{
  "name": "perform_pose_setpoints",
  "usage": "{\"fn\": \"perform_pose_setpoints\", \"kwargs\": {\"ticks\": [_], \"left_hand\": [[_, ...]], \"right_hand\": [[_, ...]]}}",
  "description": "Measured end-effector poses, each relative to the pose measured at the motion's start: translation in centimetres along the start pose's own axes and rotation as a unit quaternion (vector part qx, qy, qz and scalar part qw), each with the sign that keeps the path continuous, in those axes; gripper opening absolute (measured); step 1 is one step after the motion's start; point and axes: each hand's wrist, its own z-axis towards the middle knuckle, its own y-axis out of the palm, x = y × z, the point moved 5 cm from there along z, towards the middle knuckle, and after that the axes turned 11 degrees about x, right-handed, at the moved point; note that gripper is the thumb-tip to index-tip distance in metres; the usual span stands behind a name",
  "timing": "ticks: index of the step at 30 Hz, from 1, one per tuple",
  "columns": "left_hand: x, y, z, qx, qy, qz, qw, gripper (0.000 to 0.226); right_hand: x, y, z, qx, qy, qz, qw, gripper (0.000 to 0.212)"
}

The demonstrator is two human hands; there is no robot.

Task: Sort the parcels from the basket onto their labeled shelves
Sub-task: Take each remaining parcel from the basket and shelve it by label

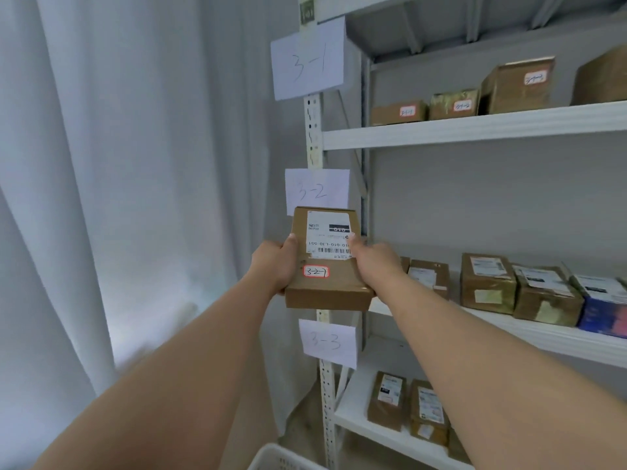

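Left hand (276,262) and right hand (375,262) both grip the parcel (327,266) marked 3-2-7; it may clip the upright post (314,130) left of the 3-2 shelf (509,325); or crowd the nearest box (429,278).

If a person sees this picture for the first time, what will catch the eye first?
First, the brown parcel held up at the centre by the left hand and right hand, its red-framed sticker reading 3-2-7. Next, the paper signs 3-1, 3-2 and 3-3 down the shelf post behind it. To the right, more parcels sit on the white shelves.
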Motion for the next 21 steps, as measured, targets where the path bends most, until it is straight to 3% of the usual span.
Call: {"fn": "perform_pose_setpoints", "kwargs": {"ticks": [7, 21], "left_hand": [[-1.7, 7.7, -4.3, -0.066, -0.024, 0.007, 0.998, 0.046], [10.2, 29.2, -15.4, -0.212, 0.084, 0.037, 0.973, 0.057]], "right_hand": [[7.0, -5.7, -0.7, 0.035, 0.068, -0.043, 0.996, 0.057], [17.2, -30.2, 2.3, 0.196, 0.135, -0.053, 0.97, 0.054]]}}
